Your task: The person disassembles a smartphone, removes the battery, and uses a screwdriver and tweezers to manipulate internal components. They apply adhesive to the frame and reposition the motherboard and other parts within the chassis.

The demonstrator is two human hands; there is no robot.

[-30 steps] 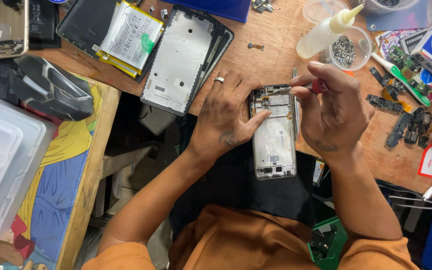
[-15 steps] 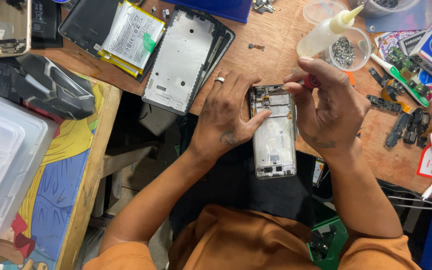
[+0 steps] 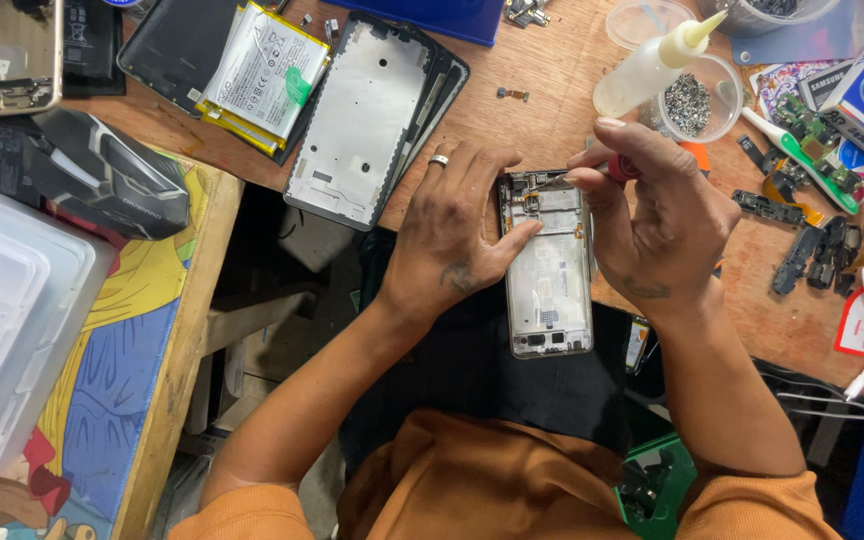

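Two bare hands work over an opened silver phone frame with its back removed (image 3: 549,270), which lies upright at the near edge of the wooden workbench (image 3: 552,100). The left hand (image 3: 457,235), a silver ring on one finger, lies flat with fingers spread, its thumb pressed against the frame's left side. The right hand (image 3: 657,215) is curled around a small red-handled screwdriver (image 3: 607,172), pinching it so the thin tip points at the frame's upper end. Just beyond the right hand stand a clear squeeze bottle with a pale yellow nozzle (image 3: 652,65) and a round clear plastic cup of tiny screws (image 3: 694,100). Beyond the left hand lies a bare grey metal phone chassis (image 3: 362,120), with a white and yellow flat battery (image 3: 262,72) further left.
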